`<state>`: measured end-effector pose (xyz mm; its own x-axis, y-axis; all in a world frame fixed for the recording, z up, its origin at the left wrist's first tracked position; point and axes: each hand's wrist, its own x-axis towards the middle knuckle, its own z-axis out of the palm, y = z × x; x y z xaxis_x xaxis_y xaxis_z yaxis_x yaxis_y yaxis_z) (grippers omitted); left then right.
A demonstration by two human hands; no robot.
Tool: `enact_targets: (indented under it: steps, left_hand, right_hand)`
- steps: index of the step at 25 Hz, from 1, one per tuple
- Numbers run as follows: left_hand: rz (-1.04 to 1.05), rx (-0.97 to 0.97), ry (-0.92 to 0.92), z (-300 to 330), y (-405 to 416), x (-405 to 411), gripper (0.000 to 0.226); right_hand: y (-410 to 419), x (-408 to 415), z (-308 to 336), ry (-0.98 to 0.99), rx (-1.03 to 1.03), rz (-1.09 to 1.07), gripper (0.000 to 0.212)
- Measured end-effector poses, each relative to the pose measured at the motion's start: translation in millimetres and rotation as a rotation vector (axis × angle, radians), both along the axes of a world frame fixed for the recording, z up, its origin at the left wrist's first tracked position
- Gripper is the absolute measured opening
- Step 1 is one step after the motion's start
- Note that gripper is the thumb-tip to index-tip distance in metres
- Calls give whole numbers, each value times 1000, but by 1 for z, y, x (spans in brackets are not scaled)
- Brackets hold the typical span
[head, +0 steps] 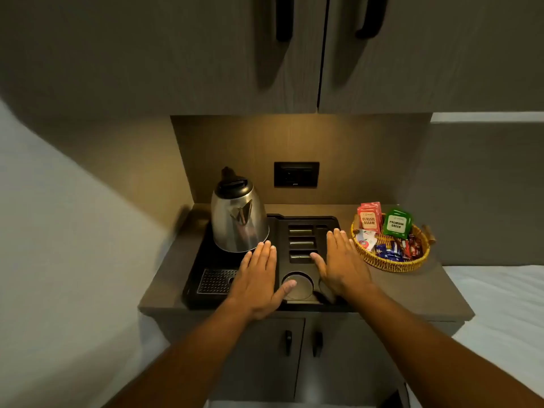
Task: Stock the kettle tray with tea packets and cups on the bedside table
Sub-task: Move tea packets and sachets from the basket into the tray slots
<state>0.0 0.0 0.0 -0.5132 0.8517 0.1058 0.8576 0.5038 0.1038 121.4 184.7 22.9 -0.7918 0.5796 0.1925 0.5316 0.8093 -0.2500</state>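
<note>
A black kettle tray lies on the bedside table. A steel kettle stands on the tray's left part. Three empty slots and a round cup recess show in its right part. My left hand hovers flat over the tray, palm down, holding nothing. My right hand is spread flat over the tray's right side, also holding nothing. A wicker basket at the right holds red tea packets, a green tea packet and small sachets. No cups are visible.
A black wall socket sits behind the tray. Overhead cabinets with black handles hang above. Two small cupboard doors with handles are below the tabletop. White bedding lies at the right and a pale surface at the left.
</note>
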Motion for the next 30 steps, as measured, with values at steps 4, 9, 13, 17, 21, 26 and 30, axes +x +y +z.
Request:
enact_targets:
  steps: [4, 9, 13, 17, 21, 26, 30]
  left_hand:
    - [-113, -46, -102, -25, 6, -22, 94]
    - [-105, -59, -201, -35, 8, -27, 95]
    - [-70, -107, -184, -32, 11, -26, 97]
    - [-45, -139, -203, -27, 13, -24, 97]
    - [-35, -181, -198, -24, 14, -23, 97]
    - [-32, -191, -194, -23, 14, -22, 96]
    - [-31, -174, -185, -25, 13, -21, 96]
  right_hand:
    - [63, -5, 0, 106, -40, -197, 50]
    - [155, 4, 8, 17, -140, -403, 20]
    - [201, -21, 7, 17, -337, -483, 20]
    - [215, -51, -3, -6, -441, -590, 37]
    - [220, -57, -8, -59, -473, -639, 41]
    - [223, -51, -4, -70, -527, -633, 41]
    - [232, -40, 22, -110, -674, -573, 18]
